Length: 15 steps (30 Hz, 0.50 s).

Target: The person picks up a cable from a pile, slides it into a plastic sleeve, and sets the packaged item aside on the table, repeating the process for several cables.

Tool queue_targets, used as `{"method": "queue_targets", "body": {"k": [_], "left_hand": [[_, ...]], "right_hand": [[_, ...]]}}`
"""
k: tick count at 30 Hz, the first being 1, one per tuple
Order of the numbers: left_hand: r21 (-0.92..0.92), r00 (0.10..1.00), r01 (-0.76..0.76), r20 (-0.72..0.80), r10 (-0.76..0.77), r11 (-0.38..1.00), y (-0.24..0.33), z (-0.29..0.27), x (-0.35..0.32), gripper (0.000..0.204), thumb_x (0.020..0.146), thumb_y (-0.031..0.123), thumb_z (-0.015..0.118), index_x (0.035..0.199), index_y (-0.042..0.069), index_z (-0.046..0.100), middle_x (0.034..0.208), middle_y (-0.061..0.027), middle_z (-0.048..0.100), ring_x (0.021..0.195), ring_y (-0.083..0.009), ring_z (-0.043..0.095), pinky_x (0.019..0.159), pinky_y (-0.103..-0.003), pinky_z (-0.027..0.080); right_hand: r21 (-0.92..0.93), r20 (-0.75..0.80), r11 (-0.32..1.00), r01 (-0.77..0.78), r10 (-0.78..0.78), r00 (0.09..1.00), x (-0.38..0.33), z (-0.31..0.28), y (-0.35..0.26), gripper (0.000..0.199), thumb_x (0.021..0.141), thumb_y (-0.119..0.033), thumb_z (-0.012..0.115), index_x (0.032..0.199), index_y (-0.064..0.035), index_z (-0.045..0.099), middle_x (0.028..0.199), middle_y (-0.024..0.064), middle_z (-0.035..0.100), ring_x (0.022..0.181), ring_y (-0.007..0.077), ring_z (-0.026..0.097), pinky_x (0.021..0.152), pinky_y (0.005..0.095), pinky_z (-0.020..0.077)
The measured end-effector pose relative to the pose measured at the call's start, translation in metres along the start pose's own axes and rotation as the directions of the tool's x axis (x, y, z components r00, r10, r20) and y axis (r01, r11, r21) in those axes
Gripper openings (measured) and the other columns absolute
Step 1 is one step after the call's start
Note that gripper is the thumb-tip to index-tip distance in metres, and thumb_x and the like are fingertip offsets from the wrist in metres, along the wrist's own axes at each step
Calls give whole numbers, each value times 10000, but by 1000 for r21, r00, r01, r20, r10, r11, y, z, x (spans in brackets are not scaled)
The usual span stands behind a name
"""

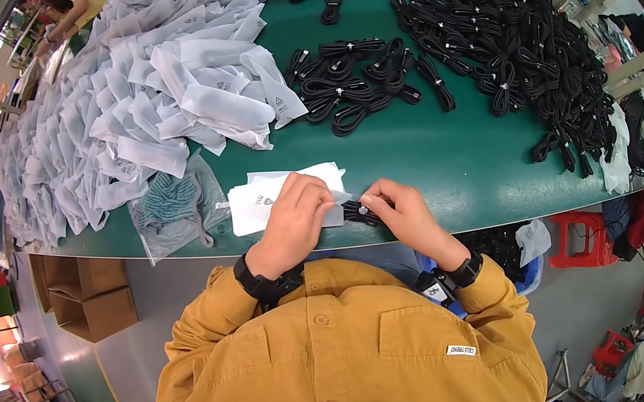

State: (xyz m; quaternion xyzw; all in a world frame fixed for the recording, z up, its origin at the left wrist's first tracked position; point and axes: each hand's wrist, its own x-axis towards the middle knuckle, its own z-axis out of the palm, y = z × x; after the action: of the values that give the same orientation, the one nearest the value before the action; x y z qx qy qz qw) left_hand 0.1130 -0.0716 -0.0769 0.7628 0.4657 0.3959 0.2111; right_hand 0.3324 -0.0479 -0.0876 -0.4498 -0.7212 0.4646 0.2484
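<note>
Step in hand, I judge remotely: bagging. Left hand [295, 218] pinches a white pouch [254, 206]; right hand [402, 215] grips a black cable bundle [361, 213] at its mouth. Next move likely calls for keeping that mouth wide. Green table [427, 154] carries pouch pile [134, 76], cable heap [501, 37]; red stool [579, 244] at right.

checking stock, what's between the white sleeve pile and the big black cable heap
A scatter of coiled black cables on green tabletop, in the head view.

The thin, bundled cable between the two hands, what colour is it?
The thin, bundled cable is black; the head view shows it best.
</note>
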Motion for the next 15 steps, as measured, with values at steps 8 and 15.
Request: {"method": "queue_targets", "body": {"k": [8,15], "left_hand": [[-41,997,15,-69,-18,999,3,-13,11,70,876,-3,624,898,4,557,973,-109,598,920,-252,554,795,-324,460],[-562,938,306,42,-343,769,-12,-45,28,136,985,123,561,1016,-3,601,1135,-68,619,1029,-128,551,852,-267,466]], "right_hand": [[-72,-127,883,464,-470,874,10,1,-30,199,886,-7,645,1083,-31,641,1044,101,548,875,199,560,747,294,478],[145,-283,864,482,-431,857,22,-3,-46,247,855,8,662,1094,-42,626,1107,127,535,941,264,589,801,337,506]]}}
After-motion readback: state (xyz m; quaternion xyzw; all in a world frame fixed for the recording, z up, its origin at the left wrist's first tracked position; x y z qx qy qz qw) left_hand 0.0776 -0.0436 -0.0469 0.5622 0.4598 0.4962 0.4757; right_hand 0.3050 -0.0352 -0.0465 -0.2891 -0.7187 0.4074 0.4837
